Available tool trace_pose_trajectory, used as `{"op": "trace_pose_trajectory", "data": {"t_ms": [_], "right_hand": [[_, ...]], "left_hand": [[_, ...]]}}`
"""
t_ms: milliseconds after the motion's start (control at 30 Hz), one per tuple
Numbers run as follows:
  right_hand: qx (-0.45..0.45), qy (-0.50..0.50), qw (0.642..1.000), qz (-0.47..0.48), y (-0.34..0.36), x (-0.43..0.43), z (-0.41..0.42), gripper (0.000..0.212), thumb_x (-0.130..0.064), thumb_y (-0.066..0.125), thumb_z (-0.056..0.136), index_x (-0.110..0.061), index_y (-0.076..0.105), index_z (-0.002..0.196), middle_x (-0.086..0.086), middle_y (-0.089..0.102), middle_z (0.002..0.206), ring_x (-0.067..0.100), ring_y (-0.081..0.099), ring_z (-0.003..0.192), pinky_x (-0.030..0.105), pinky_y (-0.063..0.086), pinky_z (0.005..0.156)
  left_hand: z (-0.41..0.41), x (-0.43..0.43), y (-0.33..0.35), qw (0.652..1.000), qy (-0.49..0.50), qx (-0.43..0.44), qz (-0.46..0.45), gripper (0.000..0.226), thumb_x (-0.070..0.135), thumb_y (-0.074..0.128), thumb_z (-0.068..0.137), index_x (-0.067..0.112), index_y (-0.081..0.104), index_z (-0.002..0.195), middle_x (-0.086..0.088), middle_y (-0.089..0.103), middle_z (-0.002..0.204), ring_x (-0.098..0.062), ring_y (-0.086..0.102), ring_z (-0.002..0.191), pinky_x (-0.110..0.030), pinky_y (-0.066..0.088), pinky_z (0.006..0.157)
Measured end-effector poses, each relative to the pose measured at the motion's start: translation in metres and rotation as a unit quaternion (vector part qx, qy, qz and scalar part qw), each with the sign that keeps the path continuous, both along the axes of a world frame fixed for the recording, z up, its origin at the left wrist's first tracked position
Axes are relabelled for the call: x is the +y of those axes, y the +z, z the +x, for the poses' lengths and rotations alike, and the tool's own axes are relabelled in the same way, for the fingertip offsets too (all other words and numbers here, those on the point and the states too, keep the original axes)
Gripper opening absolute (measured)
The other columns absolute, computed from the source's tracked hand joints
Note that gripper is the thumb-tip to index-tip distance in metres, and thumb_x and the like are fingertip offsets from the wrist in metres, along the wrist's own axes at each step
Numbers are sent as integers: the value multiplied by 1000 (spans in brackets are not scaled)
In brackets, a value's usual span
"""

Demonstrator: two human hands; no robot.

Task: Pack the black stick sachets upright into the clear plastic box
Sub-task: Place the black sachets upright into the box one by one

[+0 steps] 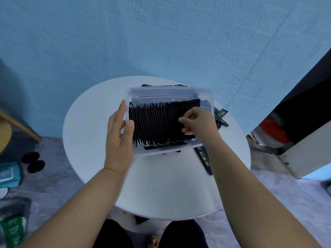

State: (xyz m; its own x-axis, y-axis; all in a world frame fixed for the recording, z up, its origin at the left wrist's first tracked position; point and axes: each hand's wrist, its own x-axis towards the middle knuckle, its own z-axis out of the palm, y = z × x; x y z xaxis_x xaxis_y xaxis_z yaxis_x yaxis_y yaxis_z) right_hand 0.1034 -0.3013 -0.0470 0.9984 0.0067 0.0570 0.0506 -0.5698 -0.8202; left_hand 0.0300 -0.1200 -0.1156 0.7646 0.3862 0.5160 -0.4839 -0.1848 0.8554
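Nearest me, left forearm (89,203) and right forearm (247,194) reach out over the round white tabletop (161,185); on its far half sits the clear plastic box (172,90), its open side toward me, though whether it lies flat or is tipped up I cannot tell; the black stick sachets (157,122) fill it as one tight row, face against face, running from the left wall toward the right wall, each one's long axis lying across the row, away from me; the left grip (120,135) clamps the left wall, thumb hooked over the rim inside and fingers along the outside; the right grip (198,122) is at the right end of the row, fingertips curled and pinching the ends of the last few sachets there; loose sachets (205,161) lie flat on the tabletop just beside the box's near right corner, with more past its right wall and a few behind its far wall.

As I judge it, the coming move turns on that right end; what room remains is between my right grip and the right wall, and most of the unpacked sachets lie to the right of the box, so the right grip is the nearer to both; the loose one by the near corner already points roughly away from me, close to the axis of the packed ones, so it should need a lift and little turning; the left grip serves best steadying the wall.
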Motion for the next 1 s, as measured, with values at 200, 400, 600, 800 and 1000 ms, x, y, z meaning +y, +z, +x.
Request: {"op": "trace_pose_trajectory", "data": {"t_ms": [200, 400, 600, 800, 1000], "right_hand": [[-6, 10, 1000, 9, -3, 3, -2, 3, -9, 62, 88, -11, 64, 86, 3, 64, 70, 12, 65, 58, 24, 58, 59], [-62, 88, 990, -96, 1, 0, -22, 8, -22, 61, 89, -20, 67, 94, -12, 63, 79, -4, 56, 66, 6, 44, 63], [-61, 281, 908, -305, -17, -4, -50, 37, -41, 63, 85, -27, 63, 119, -13, 59, 119, 8, 45, 105, 10, 27, 81], [-131, 281, 926, -213, -19, -5, -50, 26, -21, 76, 76, -20, 73, 102, -11, 61, 93, 6, 57, 89, 14, 44, 84], [-137, 261, 943, -154, -7, -14, -53, 16, -8, 69, 81, -18, 75, 92, -17, 63, 80, -5, 58, 74, 7, 42, 66]], "left_hand": [[0, 0, 1, 1000, -1, 5, 6, 45, 13, 37, 98, 27, 21, 138, 23, 37, 126, 28, 30, 117, 4, 22, 93], [-1, 0, 1, 1000, -7, 11, -5, 44, 17, 36, 98, 33, 22, 136, 24, 37, 126, 27, 31, 117, 3, 23, 94], [-2, -1, 3, 1000, -6, 17, 7, 45, 9, 36, 101, 28, 17, 138, 24, 35, 124, 30, 31, 112, 4, 22, 92], [-3, -1, 3, 1000, -6, 13, 10, 44, 13, 36, 101, 29, 20, 138, 24, 35, 126, 28, 31, 114, 3, 22, 93], [-2, -2, 2, 1000, -9, 10, 2, 44, 14, 36, 99, 28, 22, 138, 24, 36, 127, 27, 30, 118, 4, 22, 93]]}}
